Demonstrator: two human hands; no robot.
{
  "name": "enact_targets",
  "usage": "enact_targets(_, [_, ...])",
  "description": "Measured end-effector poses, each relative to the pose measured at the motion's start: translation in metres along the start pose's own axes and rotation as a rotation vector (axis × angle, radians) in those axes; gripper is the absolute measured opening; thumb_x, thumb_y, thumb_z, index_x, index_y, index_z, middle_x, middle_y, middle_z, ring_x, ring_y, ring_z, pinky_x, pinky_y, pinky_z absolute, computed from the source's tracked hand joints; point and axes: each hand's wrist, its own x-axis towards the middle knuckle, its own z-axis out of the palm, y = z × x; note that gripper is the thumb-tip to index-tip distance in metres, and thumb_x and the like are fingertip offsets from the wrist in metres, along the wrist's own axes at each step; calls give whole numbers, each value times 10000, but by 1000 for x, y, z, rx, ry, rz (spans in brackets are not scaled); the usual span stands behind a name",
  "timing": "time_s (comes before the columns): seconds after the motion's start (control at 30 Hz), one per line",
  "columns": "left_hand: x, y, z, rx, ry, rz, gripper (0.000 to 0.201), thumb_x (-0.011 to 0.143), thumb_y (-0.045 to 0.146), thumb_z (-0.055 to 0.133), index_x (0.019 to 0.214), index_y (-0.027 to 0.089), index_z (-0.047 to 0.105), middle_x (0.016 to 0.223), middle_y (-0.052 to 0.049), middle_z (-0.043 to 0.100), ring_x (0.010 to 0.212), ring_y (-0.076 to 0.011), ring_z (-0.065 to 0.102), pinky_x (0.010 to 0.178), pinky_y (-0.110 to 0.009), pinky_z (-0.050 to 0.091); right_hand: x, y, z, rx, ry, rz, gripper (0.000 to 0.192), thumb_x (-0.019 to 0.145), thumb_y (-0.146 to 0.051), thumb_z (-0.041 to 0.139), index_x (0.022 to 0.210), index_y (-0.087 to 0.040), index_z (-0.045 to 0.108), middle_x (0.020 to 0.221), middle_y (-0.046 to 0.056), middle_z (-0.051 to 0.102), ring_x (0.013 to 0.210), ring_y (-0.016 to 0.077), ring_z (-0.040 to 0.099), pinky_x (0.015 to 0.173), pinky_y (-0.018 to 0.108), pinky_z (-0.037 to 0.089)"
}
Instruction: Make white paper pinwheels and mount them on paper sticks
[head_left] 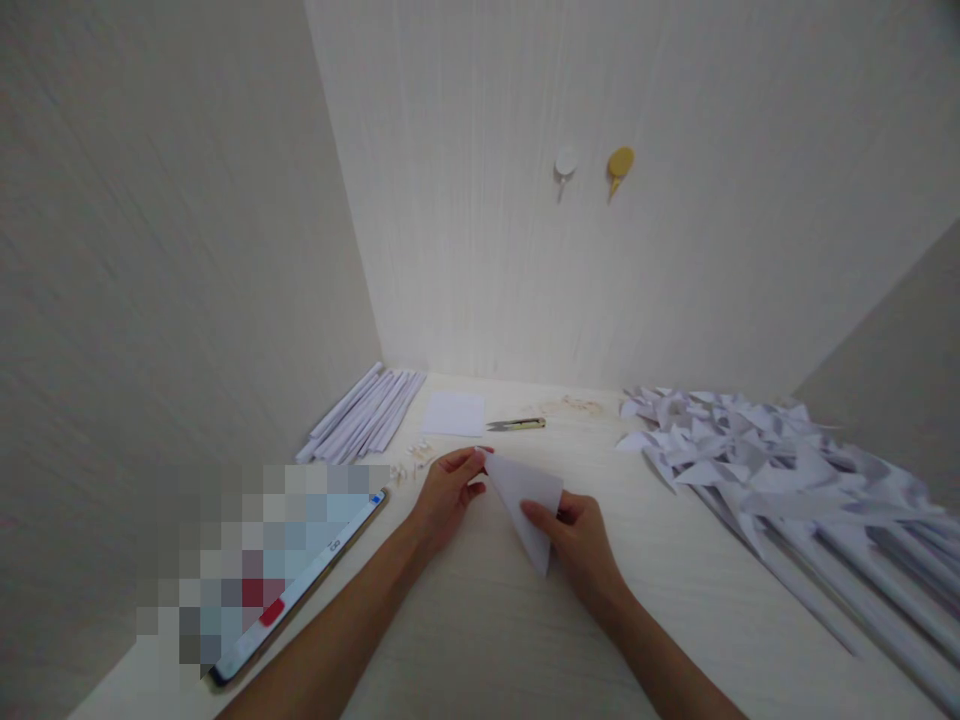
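Note:
A white sheet of paper, folded into a triangle, is held between both hands just above the table. My left hand pinches its upper left corner between thumb and fingers. On the right side of the triangle, my right hand grips the paper, thumb on the near face and fingers behind. Beyond the hands lie a stack of square white paper and thread snips. Small pale bits are scattered just left of my left hand.
Rolled paper sticks lie at the back left. A phone, partly blurred out, rests at the left. Many paper pinwheels on sticks are piled at the right. Light brown bits lie near the back wall, which carries two hooks.

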Motion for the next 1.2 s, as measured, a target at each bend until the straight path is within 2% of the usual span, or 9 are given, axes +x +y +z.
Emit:
enact_targets(0.17, [-1, 1, 1, -16, 29, 13, 343, 400, 339, 799, 642, 135, 666, 631, -5, 611, 587, -67, 519, 483, -157, 360, 0, 0, 0, 14, 4, 15, 213, 533, -334, 699, 516, -127, 650, 504, 25, 612, 481, 150, 513, 491, 278, 405])
enact_targets(0.33, [-1, 1, -1, -46, -31, -4, 362, 431, 329, 794, 724, 149, 680, 650, 2, 606, 568, -48, 502, 472, -143, 359, -1, 1, 0, 54, -6, 30, 205, 529, -329, 717, 551, -130, 669, 526, 30, 630, 505, 159, 542, 514, 284, 423])
enact_targets(0.53, [-2, 3, -1, -52, -53, -9, 344, 432, 325, 791, 697, 140, 672, 604, 14, 570, 538, -40, 485, 446, -134, 364, 0, 1, 1, 74, 9, 23, 269, 491, -368, 745, 605, -133, 683, 572, 44, 653, 520, 171, 557, 511, 293, 445])
enact_targets(0.7, [-3, 4, 2, -39, -55, -5, 361, 438, 316, 783, 735, 139, 680, 559, 16, 560, 502, -40, 474, 426, -137, 377, 0, 5, 1, 79, 78, 31, 329, 577, -441, 689, 607, -115, 667, 560, 47, 640, 475, 149, 527, 434, 256, 400])
enact_targets(1.03, [-2, 1, 1, 52, -89, 46, 352, 469, 352, 765, 729, 141, 658, 575, 14, 572, 507, -51, 503, 453, -154, 398, 0, 2, 1, 197, 148, 109, 337, 492, -367, 749, 714, -117, 704, 620, 65, 680, 501, 200, 581, 491, 317, 461])
enact_targets(1.2, [-2, 1, 0, 63, -40, 63, 324, 470, 332, 763, 714, 142, 664, 596, 4, 585, 536, -61, 510, 473, -163, 394, 0, 2, 2, 231, 157, 101, 294, 491, -339, 753, 691, -129, 708, 634, 59, 688, 518, 193, 587, 507, 307, 458])
